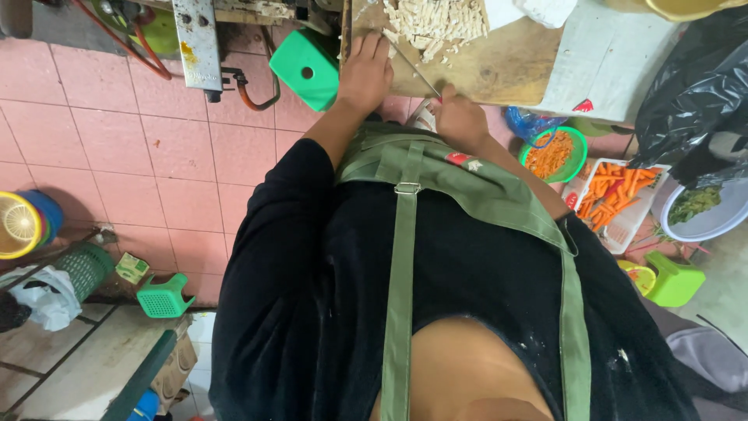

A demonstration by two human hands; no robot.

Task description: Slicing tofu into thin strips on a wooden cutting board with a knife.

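The worn wooden chopping board [499,66] fills the top of the view, its near edge against the person's green apron [436,175]; the heap of pale chopped vegetable sticks [436,23] lies at the board's far edge, pushed clear of the cutting space; the left hand [365,74] lies flat and open on the board's left edge, apparently to steady it; the right hand [461,117] is closed round the handle of a thin steel knife [413,66] at the near edge, the blade slanting up toward the heap; on the pink tiled floor [101,117] to the right stand a white basket of carrots [619,191] and a green bowl of grated carrot [553,156], within reach
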